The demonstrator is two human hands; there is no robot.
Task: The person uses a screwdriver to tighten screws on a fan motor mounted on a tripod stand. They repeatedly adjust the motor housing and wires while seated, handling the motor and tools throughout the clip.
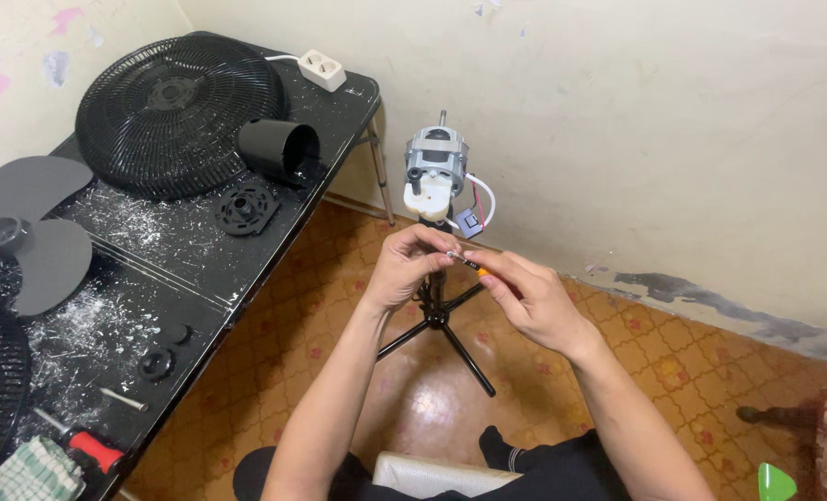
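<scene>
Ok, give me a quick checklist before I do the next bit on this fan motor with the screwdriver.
1. Screwdriver in right hand: ok.
2. Left hand at the tip, under the motor: ok.
3. Small part held at the tip: cannot tell, too small.
4. Motor upright on stand: ok.
5. Loose wires beside motor, close to hands: not ok.
6. Blade and grille aside on table: ok.

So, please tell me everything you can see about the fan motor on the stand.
The fan motor stands bare, without cover, grille or blades. Its body is grey metal with a short shaft pointing up; a white plastic block sits at its lower front. White and red wires loop from its right side to a small grey part. It is mounted upright on a black stand with spread legs, close to the wall. The left hand and right hand work just below it.
</scene>
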